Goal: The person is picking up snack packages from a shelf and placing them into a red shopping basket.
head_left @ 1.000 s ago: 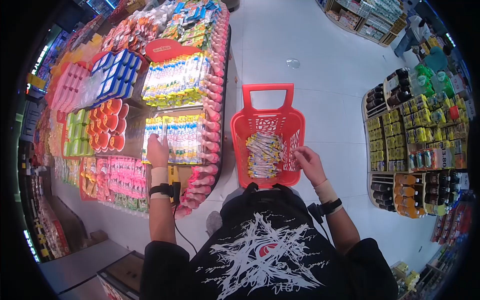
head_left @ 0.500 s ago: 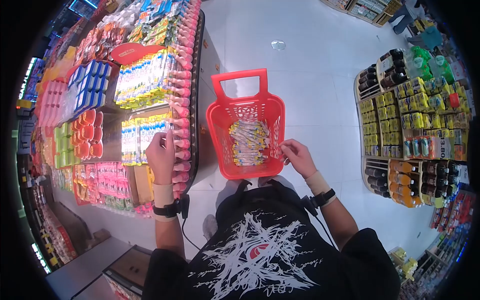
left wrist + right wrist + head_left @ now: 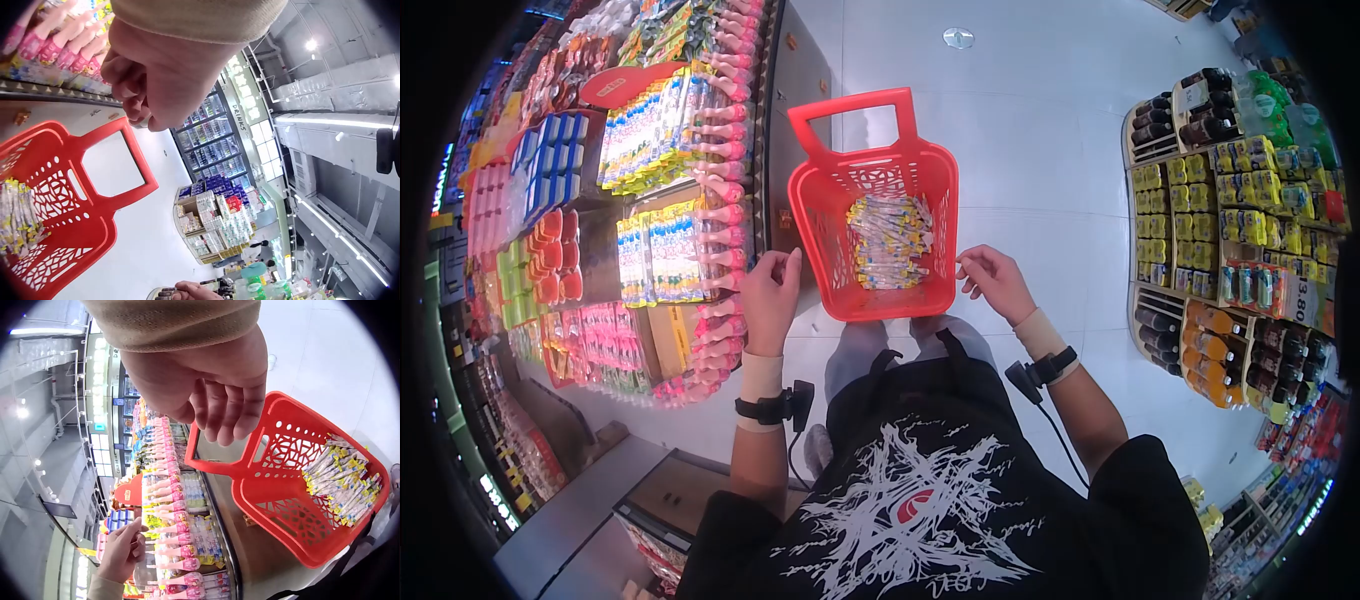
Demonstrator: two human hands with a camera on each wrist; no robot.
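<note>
A red plastic shopping basket [image 3: 828,300] stands on the floor in front of the person. Inside it lies a heap of slim wrapped sticks [image 3: 885,240] in white and yellow packaging. To the left of the basket's rim hovers the left hand [image 3: 774,300], fingers loosely curled, with nothing visible in it. Across from it, the right hand [image 3: 997,284] hangs beside the basket's right rim. The right wrist view shows its fingers [image 3: 232,415] bent and holding nothing. Neither hand grips the basket handle [image 3: 850,106].
On the left, a display stand holds upright packs of similar sticks [image 3: 662,255], pink-capped items [image 3: 722,215] along its edge, and blue-and-white boxes [image 3: 555,165]. Shelves at right carry yellow cans [image 3: 1190,225] and orange drink bottles [image 3: 1208,345]. Pale floor [image 3: 1040,130] lies between.
The left hand has left the stick packs on the stand and come right, near the basket. The right hand stays beside the basket. The view has shifted, bringing basket and stand lower left.
</note>
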